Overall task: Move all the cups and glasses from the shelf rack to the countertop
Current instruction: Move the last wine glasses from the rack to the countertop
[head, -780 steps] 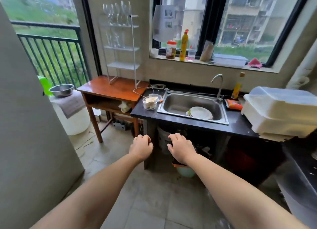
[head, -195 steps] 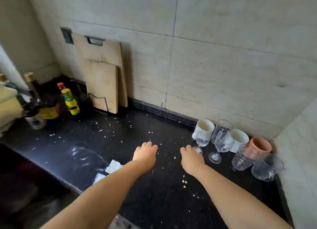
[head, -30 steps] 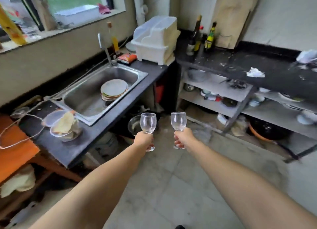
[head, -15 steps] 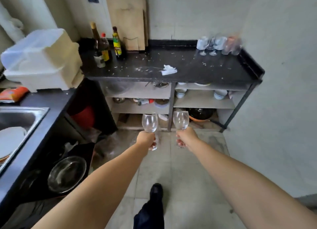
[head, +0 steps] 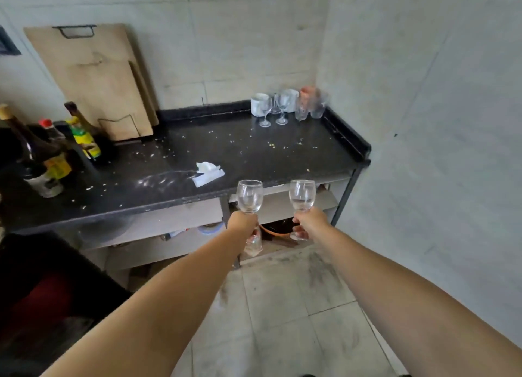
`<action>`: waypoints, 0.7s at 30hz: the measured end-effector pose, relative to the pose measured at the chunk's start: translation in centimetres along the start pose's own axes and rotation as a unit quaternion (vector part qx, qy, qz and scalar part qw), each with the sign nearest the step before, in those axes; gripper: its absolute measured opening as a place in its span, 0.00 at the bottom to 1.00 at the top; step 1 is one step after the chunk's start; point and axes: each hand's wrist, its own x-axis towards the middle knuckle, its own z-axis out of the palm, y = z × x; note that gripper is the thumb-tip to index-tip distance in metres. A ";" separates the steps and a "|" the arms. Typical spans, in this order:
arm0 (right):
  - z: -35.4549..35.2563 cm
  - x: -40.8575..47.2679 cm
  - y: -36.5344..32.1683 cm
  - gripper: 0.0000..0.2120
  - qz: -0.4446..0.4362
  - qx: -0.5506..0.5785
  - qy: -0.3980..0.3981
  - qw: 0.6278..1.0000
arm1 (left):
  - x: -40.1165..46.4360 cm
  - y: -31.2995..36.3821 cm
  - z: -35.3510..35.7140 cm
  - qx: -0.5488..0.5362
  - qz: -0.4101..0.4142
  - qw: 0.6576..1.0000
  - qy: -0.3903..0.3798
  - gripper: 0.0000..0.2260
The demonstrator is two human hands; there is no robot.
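Clear stemmed wine glasses, one (head: pixel 249 197) held by its stem in your left hand (head: pixel 243 224), one (head: pixel 302 194) in your right hand (head: pixel 310 221), hang before the black worktop (head: pixel 254 150) front edge; clip it, or crowd the cups and glasses (head: pixel 288 105) in its far right corner, and glass breaks.

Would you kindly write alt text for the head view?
Left hand and right hand each hold an upright wine glass by the stem, short of a black countertop. Cups and glasses cluster in its far right corner; bottles and cutting boards stand left.
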 end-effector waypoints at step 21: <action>-14.3 32.4 -14.8 0.10 -0.055 -0.039 -0.003 0.998 | 24.3 20.6 21.2 -0.028 0.006 1.000 -0.004 0.01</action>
